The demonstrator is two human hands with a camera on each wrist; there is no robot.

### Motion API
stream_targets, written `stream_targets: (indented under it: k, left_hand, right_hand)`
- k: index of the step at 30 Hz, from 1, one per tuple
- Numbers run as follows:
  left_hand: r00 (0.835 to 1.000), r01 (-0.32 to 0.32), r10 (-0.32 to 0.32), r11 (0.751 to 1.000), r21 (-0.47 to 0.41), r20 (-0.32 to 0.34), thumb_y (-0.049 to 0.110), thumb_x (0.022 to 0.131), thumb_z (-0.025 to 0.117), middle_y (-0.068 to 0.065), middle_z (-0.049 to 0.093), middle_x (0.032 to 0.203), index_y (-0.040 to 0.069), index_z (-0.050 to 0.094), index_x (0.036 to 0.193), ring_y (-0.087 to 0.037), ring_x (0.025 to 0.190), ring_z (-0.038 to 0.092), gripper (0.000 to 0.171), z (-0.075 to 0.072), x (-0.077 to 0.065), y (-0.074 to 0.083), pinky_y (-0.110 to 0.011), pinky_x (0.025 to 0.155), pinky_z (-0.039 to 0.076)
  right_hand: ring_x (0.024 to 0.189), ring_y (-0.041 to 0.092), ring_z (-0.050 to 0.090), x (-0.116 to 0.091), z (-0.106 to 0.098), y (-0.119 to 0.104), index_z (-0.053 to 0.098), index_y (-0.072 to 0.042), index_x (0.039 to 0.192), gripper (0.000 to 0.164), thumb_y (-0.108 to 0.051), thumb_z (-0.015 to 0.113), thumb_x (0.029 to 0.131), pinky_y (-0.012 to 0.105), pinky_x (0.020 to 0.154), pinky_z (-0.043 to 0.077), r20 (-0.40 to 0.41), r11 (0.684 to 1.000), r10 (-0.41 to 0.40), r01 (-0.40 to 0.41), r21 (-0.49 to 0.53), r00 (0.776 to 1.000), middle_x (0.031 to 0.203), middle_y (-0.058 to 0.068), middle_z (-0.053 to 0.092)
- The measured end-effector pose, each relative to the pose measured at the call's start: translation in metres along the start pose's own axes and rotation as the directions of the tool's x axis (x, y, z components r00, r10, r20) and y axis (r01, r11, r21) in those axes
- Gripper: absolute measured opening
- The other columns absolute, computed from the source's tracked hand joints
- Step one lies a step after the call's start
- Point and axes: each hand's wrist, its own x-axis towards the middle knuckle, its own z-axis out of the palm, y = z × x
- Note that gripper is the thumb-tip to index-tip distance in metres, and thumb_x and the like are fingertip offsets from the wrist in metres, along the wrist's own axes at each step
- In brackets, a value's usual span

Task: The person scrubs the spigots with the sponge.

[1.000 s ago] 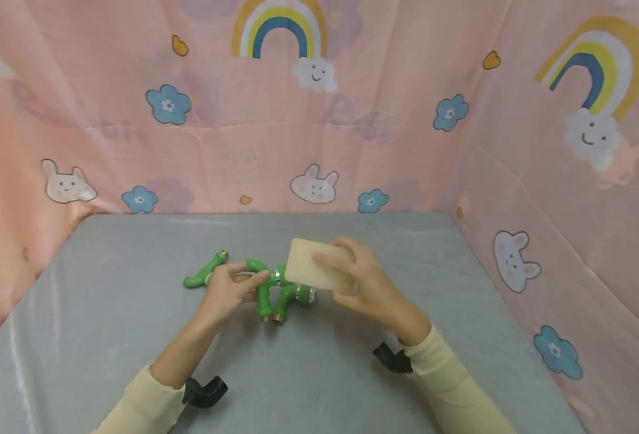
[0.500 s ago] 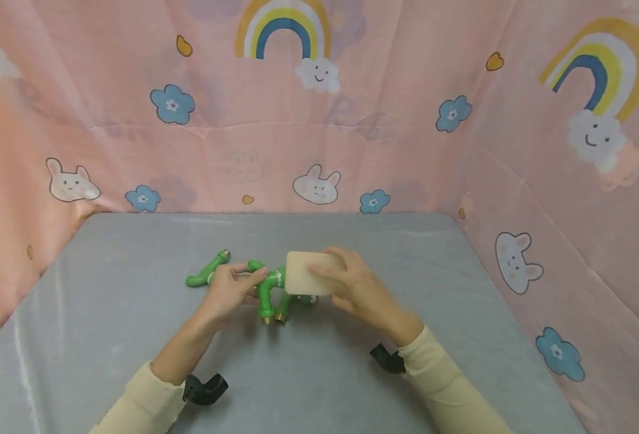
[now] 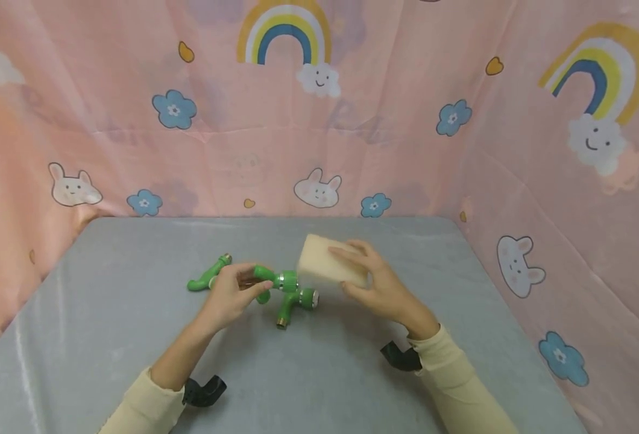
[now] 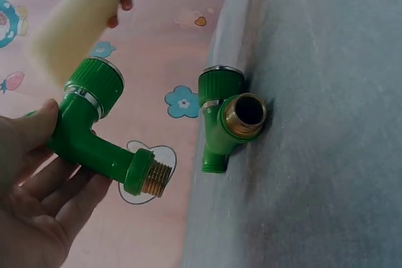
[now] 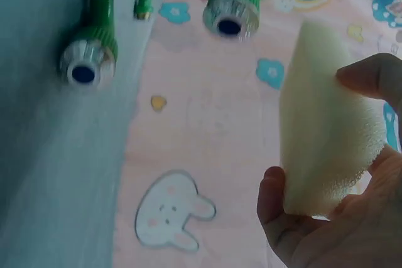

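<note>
My left hand point(image 3: 229, 295) holds a green tap point(image 3: 289, 281) raised off the table, thumb on one side and fingers beneath. In the left wrist view this tap point(image 4: 94, 149) shows a ribbed knob and a brass threaded end. My right hand point(image 3: 381, 289) grips a cream sponge point(image 3: 325, 260) between thumb and fingers, up and to the right of the held tap's knob. Its porous edge faces the right wrist camera. A second green tap point(image 3: 293, 306) lies on the table just below the held one. Behind my left hand lies a third green tap point(image 3: 209, 276), partly hidden.
A grey cloth covers the table point(image 3: 319, 374). Pink printed curtain point(image 3: 395, 157) hangs along the back and sides of it. Black curved pieces point(image 3: 204, 392) show at both wrists, by the sleeves.
The sponge came down over the held tap's knob, then lifted away to the right and tilted. My left hand has turned the tap, so its threaded end no longer points down toward the head camera.
</note>
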Motion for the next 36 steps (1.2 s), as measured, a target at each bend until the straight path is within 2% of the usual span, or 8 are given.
stream_targets:
  k: [4,8,13,17,21,25,30,36]
  left_hand:
    - [0.997,-0.073,0.074,0.997,-0.016,0.022,0.006,0.093,0.071,-0.014,0.077,0.107,0.002,0.072,0.111,-0.027,0.103,0.074,0.019,0.004,-0.002,0.003,-0.036,0.092,0.060]
    - [0.997,-0.072,0.073,0.996,-0.042,0.023,0.007,0.094,0.070,-0.015,0.077,0.107,0.002,0.072,0.109,-0.028,0.102,0.074,0.016,-0.001,-0.001,0.003,-0.035,0.089,0.061]
    - [0.998,0.047,-0.046,0.998,-0.036,0.030,0.017,0.098,0.068,-0.016,0.077,0.108,0.001,0.072,0.111,-0.023,0.101,0.074,0.021,-0.014,0.002,-0.007,-0.047,0.097,0.057]
    - [0.987,0.159,-0.159,0.987,-0.015,0.032,0.024,0.099,0.066,-0.019,0.076,0.112,-0.001,0.070,0.119,-0.021,0.094,0.075,0.032,-0.023,0.002,-0.011,-0.053,0.099,0.054]
    - [0.971,0.235,-0.234,0.972,-0.019,0.055,0.027,0.100,0.065,-0.024,0.072,0.118,-0.006,0.066,0.125,-0.024,0.091,0.075,0.041,-0.029,0.005,-0.014,-0.048,0.093,0.058]
    - [0.943,0.321,-0.317,0.946,-0.030,0.104,0.027,0.101,0.064,-0.022,0.074,0.116,-0.008,0.064,0.127,-0.017,0.092,0.073,0.043,-0.030,0.007,-0.020,-0.036,0.086,0.060]
    - [0.913,0.389,-0.382,0.921,-0.022,0.143,0.025,0.101,0.064,-0.009,0.078,0.092,-0.008,0.065,0.124,-0.005,0.077,0.064,0.041,-0.028,0.009,-0.028,-0.027,0.076,0.054]
    - [0.891,0.415,-0.418,0.908,0.056,0.180,0.024,0.100,0.064,0.007,0.054,0.058,-0.006,0.069,0.118,-0.010,0.061,0.047,0.035,-0.025,0.010,-0.039,-0.025,0.058,0.041]
  right_hand:
    - [0.117,0.032,0.055,-0.003,0.008,-0.004,0.055,-0.020,0.147,0.060,-0.011,0.070,0.089,0.039,0.089,0.050,0.080,0.999,-0.010,0.006,0.048,0.997,0.149,0.016,0.046]
    - [0.119,0.033,0.054,-0.002,0.010,-0.001,0.056,-0.020,0.146,0.059,-0.009,0.068,0.090,0.040,0.089,0.051,0.137,0.999,0.019,-0.024,0.036,0.990,0.150,0.016,0.044]
    - [0.116,0.033,0.055,-0.002,0.005,0.008,0.054,-0.017,0.147,0.063,-0.006,0.068,0.087,0.038,0.088,0.050,0.113,0.999,0.027,-0.029,0.015,0.993,0.147,0.018,0.046]
    - [0.115,0.033,0.055,-0.001,0.003,0.012,0.052,-0.015,0.148,0.065,-0.006,0.069,0.086,0.038,0.089,0.050,0.090,1.000,0.011,-0.011,0.005,0.996,0.146,0.019,0.046]
    - [0.116,0.033,0.055,0.000,0.002,0.014,0.052,-0.017,0.149,0.065,-0.007,0.069,0.086,0.040,0.090,0.050,0.088,1.000,0.026,-0.026,-0.002,0.996,0.146,0.019,0.045]
    - [0.116,0.033,0.055,0.000,0.003,0.015,0.051,-0.018,0.149,0.066,-0.009,0.069,0.087,0.041,0.091,0.050,0.096,0.999,0.042,-0.040,-0.018,0.995,0.146,0.018,0.044]
    - [0.114,0.031,0.056,0.000,0.004,0.015,0.050,-0.019,0.150,0.067,-0.009,0.069,0.087,0.039,0.088,0.051,0.109,0.998,0.042,-0.037,-0.046,0.993,0.146,0.017,0.045]
    - [0.113,0.031,0.056,0.000,0.004,0.016,0.049,-0.019,0.150,0.068,-0.008,0.070,0.087,0.038,0.088,0.051,0.117,0.999,0.037,-0.032,-0.044,0.992,0.147,0.016,0.044]
